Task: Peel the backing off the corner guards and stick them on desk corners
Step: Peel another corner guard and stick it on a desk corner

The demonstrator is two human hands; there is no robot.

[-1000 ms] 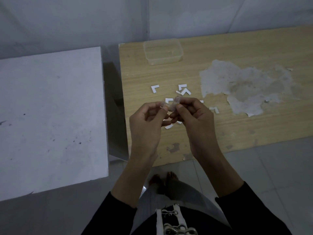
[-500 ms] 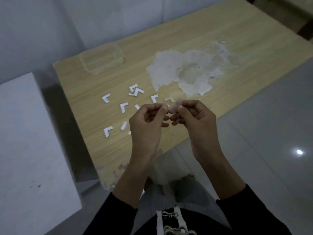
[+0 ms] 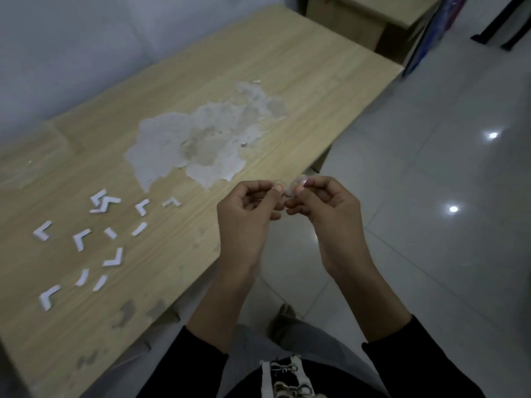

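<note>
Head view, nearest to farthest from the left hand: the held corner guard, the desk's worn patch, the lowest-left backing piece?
1. corner guard, pinched between left hand and right hand.
2. worn patch, up-left on the desk.
3. backing piece, far left near the desk's front edge.

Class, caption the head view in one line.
Left hand and right hand pinch a clear corner guard beside a desk strewn with white L-shaped pieces.
</note>
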